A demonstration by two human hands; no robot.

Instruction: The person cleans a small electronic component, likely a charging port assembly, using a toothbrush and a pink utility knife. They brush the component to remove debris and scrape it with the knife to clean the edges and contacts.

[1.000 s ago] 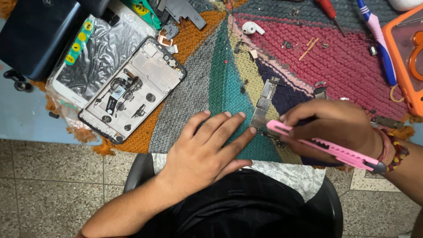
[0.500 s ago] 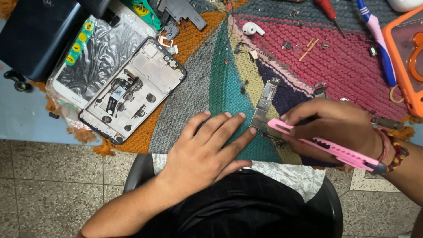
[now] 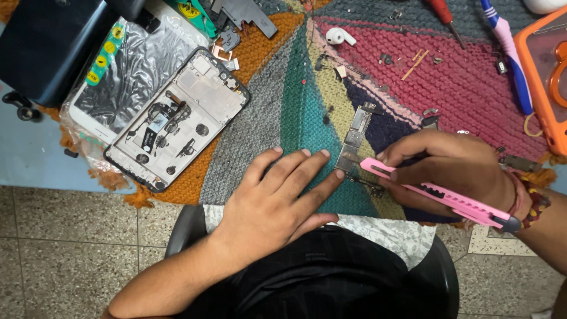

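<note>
A small phone circuit board (image 3: 353, 138) lies on a multicoloured knitted mat (image 3: 277, 100). My left hand (image 3: 277, 198) rests flat on the mat with fingers spread, its index fingertip touching the board's lower end. My right hand (image 3: 455, 168) grips a pink utility knife (image 3: 440, 195), whose tip meets the board's lower right edge. An opened phone frame (image 3: 177, 121) with exposed parts lies on the mat to the left.
A dark box (image 3: 47, 44) and a plastic-wrapped phone panel (image 3: 121, 74) sit at the upper left. A white earbud (image 3: 341, 35), screwdrivers (image 3: 443, 18), a blue-and-pink toothbrush (image 3: 508, 53) and an orange case (image 3: 546, 82) lie at the top right. Tiled floor shows below.
</note>
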